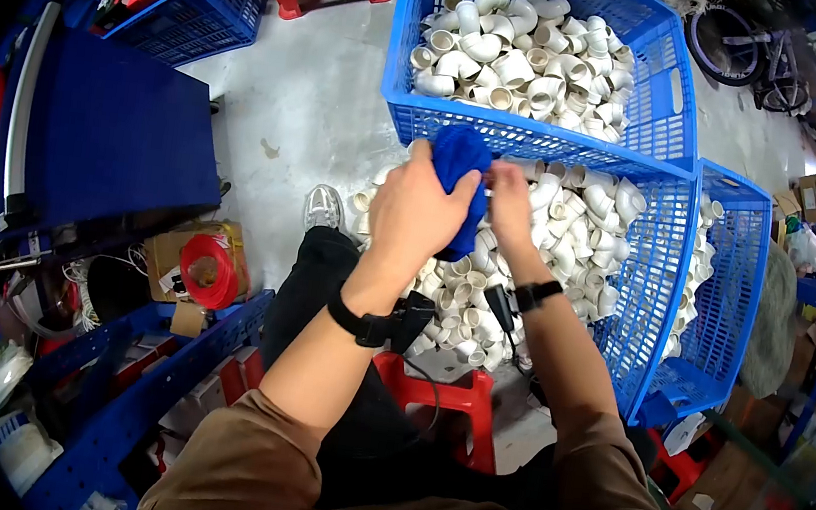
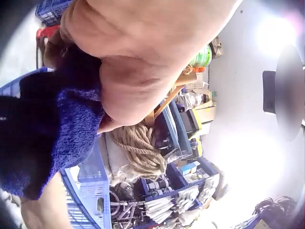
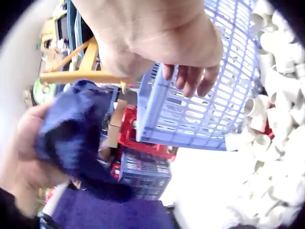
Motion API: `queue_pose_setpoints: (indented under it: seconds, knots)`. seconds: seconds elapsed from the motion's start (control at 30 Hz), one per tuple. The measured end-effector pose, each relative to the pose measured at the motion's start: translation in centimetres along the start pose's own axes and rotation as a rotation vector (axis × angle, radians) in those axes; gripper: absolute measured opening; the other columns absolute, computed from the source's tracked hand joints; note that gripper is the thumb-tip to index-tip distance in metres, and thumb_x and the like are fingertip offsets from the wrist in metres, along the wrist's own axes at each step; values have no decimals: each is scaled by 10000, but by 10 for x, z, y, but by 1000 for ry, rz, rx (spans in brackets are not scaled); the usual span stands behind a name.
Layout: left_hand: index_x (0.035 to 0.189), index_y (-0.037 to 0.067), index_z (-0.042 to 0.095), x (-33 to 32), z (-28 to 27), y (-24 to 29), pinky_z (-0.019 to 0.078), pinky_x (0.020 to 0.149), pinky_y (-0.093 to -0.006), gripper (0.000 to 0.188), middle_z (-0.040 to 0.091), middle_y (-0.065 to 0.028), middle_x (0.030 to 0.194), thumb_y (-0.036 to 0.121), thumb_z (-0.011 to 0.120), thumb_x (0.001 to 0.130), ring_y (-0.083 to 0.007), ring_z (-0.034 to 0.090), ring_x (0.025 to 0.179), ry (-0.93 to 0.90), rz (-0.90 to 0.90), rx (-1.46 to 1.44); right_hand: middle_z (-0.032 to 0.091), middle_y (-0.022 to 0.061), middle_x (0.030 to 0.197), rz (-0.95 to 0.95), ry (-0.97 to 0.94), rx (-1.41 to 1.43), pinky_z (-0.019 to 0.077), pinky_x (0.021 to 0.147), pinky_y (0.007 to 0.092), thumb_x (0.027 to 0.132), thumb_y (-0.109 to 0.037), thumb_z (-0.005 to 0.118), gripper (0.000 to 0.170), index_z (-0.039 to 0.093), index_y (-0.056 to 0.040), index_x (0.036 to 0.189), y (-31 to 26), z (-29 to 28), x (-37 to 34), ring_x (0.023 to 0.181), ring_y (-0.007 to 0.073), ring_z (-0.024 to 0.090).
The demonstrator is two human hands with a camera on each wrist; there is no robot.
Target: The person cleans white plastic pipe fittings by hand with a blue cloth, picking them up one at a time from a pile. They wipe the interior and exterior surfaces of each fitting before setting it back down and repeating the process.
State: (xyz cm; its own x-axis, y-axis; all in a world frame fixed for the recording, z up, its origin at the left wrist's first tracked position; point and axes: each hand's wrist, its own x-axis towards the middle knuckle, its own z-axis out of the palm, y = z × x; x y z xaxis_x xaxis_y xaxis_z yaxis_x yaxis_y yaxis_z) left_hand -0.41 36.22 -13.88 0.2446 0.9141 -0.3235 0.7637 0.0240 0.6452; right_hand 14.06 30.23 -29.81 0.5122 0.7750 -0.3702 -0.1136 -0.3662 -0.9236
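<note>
A dark blue cloth (image 1: pixel 459 175) is bunched up in the left hand (image 1: pixel 421 204), whose thumb and fingers grip it above a heap of white pipe elbows (image 1: pixel 573 223). In the left wrist view the cloth (image 2: pixel 71 129) hangs down beside the palm (image 2: pixel 138 57). Just right of the cloth is the right hand (image 1: pixel 509 204); in the right wrist view this hand (image 3: pixel 162 43) appears apart from the cloth (image 3: pixel 76 133), its fingers bent loosely downward with nothing visible in them. Whether a fingertip touches the cloth in the head view is unclear.
A blue crate (image 1: pixel 543 131) filled with white elbows stands ahead, with another blue crate (image 1: pixel 727 281) at right. A red stool (image 1: pixel 442 400) is below the arms. At left are a dark blue cabinet (image 1: pixel 115 131) and a red roll (image 1: pixel 208 271) by a cardboard box.
</note>
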Motion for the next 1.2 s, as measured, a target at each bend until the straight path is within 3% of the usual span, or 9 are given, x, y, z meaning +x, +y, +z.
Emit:
queue_pose_setpoints:
  seconds: [0.1, 0.17, 0.27, 0.6, 0.83, 0.97, 1.0, 1.1, 1.2]
  knots:
    - [1120, -41, 580, 12, -8, 0, 535, 818, -504, 562, 698, -277, 982, 423, 687, 823, -447, 673, 941, -148, -68, 209, 650, 202, 1087, -149, -208, -423, 512, 839, 343, 893, -187, 626, 299, 577, -13, 1131, 86, 21, 48, 993, 303, 638]
    - [1111, -16, 585, 13, 2, -6, 550, 803, -486, 524, 708, -247, 951, 410, 677, 821, -414, 689, 918, -301, -31, 359, 595, 260, 1249, -115, -349, -239, 485, 943, 437, 829, -307, 695, 520, 542, 13, 1209, 200, 27, 94, 1136, 394, 599]
    - [1121, -8, 607, 10, 10, -16, 558, 794, -468, 494, 719, -211, 944, 378, 684, 822, -395, 697, 911, -525, 37, 443, 561, 278, 1303, 45, -373, -900, 462, 1018, 472, 851, -317, 676, 627, 481, 47, 1323, 83, 43, 55, 1215, 452, 544]
    - [1152, 1, 602, 6, 1, -65, 579, 718, -435, 459, 729, -178, 895, 317, 704, 835, -345, 719, 857, -592, 2, 501, 469, 213, 1441, -210, -65, -1001, 347, 1110, 486, 785, -468, 765, 930, 360, 9, 1473, 154, 120, 102, 1308, 399, 433]
    - [1216, 29, 580, -12, -31, -82, 568, 729, -468, 413, 655, -239, 1050, 178, 670, 842, -408, 698, 834, -405, 81, 398, 591, 146, 1294, -131, -25, -1306, 381, 1007, 488, 755, -456, 755, 722, 554, -63, 1327, 119, 138, 88, 1247, 324, 488]
    - [1221, 23, 584, -10, -37, -86, 553, 818, -482, 413, 637, -224, 1105, 204, 665, 858, -413, 668, 973, -205, 35, 361, 659, 263, 1147, 69, 2, -582, 494, 921, 443, 745, -388, 764, 668, 562, 34, 1221, 61, 97, 49, 1084, 382, 634]
    - [1241, 33, 584, -7, -40, -82, 547, 834, -481, 434, 638, -200, 1111, 226, 669, 863, -400, 656, 1004, -174, 12, 325, 688, 273, 1040, -118, 74, -553, 530, 849, 420, 760, -363, 761, 634, 551, 43, 1199, 67, 82, 40, 962, 389, 683]
    - [1330, 81, 581, -14, -44, -65, 536, 797, -471, 506, 642, -155, 1098, 267, 685, 872, -402, 653, 930, 41, 225, 98, 696, 264, 920, -205, 33, -534, 537, 777, 452, 807, -312, 721, 545, 538, 32, 1188, -27, 48, -37, 874, 420, 692]
    - [1355, 110, 596, -25, -23, -60, 441, 972, -444, 537, 633, -116, 1209, 372, 678, 893, -340, 541, 1133, 91, 651, -17, 652, 281, 760, -457, -32, -676, 510, 642, 522, 836, -273, 684, 464, 504, 23, 1145, -75, 13, -87, 727, 488, 647]
